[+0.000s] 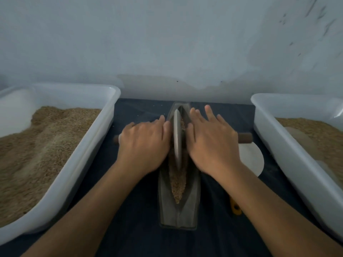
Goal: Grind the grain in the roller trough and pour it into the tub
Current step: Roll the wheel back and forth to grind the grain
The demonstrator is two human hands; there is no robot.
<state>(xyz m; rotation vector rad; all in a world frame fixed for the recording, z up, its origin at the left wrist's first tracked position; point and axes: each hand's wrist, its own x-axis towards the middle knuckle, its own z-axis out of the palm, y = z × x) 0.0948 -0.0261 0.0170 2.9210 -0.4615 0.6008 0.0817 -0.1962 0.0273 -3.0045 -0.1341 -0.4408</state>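
1. Our fingers (209, 115) lie straight and spread; both the left hand (143, 143) and right hand (211, 143) press flat on the roller's handle (245, 138).
2. The roller wheel (177, 138) stands in the trough (178, 210) amid grain (178, 182), between the left tub (104, 130) and the right tub (263, 127).

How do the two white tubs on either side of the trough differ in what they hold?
The left tub is heaped with brown grain that slopes up toward its far end; the grain in the right tub sits lower. The left tub's grain looks uniformly coarse and brown, while the right tub's has a paler, smoother patch near its inner wall. Both are white rectangular plastic tubs resting on the dark cloth.
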